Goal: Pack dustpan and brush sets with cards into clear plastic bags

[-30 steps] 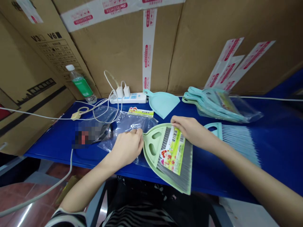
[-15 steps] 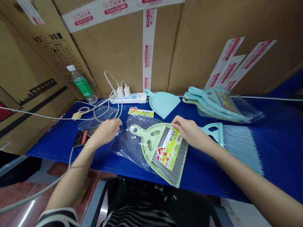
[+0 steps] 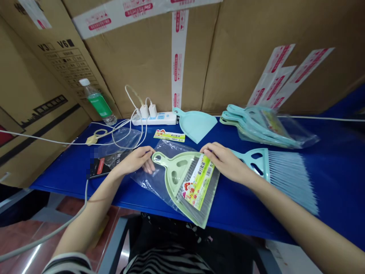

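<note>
A light green dustpan [image 3: 177, 172] with a grey-bristled brush [image 3: 210, 198] nested in it lies tilted over the near edge of the blue table. A printed yellow-green label card [image 3: 199, 182] rests across the bristles. My right hand [image 3: 219, 156] is closed on the dustpan's upper right corner, thumb near the card. At the looped handle end, my left hand [image 3: 139, 158] has its fingertips curled against the handle, partly hidden. Clear plastic bag [image 3: 148, 182] film spreads around the handle; how much of the dustpan it covers I cannot tell.
Behind lie a blue dustpan [image 3: 196, 123], another label card [image 3: 169, 135] and a white power strip [image 3: 159, 118] with cables. Bagged dustpan sets [image 3: 259, 125] and a blue brush [image 3: 291, 175] are at right. A phone [image 3: 99, 167] and bottle [image 3: 99, 104] stand left, before cardboard boxes [image 3: 137, 68].
The green dustpan with its brush has shifted a little left, with my right hand moving along. My left hand has come right and down onto the handle end. The phone's screen shows more.
</note>
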`<state>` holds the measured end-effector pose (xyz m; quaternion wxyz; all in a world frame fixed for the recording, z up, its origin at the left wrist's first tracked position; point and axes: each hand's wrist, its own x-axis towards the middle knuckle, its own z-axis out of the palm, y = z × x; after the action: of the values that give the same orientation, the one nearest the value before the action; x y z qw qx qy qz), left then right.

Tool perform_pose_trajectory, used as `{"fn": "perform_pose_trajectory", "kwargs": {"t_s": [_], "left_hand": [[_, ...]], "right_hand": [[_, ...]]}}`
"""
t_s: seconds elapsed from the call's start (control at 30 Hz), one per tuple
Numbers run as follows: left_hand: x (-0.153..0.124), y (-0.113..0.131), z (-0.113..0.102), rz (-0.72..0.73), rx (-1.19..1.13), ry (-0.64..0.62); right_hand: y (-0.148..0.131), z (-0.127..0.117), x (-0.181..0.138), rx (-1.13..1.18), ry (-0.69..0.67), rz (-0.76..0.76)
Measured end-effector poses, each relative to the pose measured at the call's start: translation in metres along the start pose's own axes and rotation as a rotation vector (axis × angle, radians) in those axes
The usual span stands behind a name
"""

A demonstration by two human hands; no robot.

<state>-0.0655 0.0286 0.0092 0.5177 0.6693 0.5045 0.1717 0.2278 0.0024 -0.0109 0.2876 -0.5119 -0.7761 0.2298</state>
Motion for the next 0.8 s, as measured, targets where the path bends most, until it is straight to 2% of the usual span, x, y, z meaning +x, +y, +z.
{"fn": "perform_pose_trajectory", "kwargs": {"t_s": [0.13, 0.37, 0.5, 0.7, 0.8], "left_hand": [[0.000, 0.003, -0.002, 0.005, 0.013, -0.032], [0.002, 0.009, -0.001, 0.041, 0.138, 0.018], [0.000, 0.009, 0.003, 0.054, 0.218, 0.026], [-0.001, 0.005, 0.010, 0.072, 0.258, 0.062], [-0.001, 0.004, 0.010, 0.065, 0.275, 0.057]], "right_hand": [[0.003, -0.005, -0.003, -0.012, -0.111, 0.008], [0.005, -0.007, -0.003, 0.092, -0.191, 0.116], [0.008, -0.011, -0.002, 0.289, -0.280, 0.188], [0.012, -0.016, -0.002, 0.812, -0.377, 0.412], [0.014, -0.015, -0.002, 0.954, -0.403, 0.466]]}}
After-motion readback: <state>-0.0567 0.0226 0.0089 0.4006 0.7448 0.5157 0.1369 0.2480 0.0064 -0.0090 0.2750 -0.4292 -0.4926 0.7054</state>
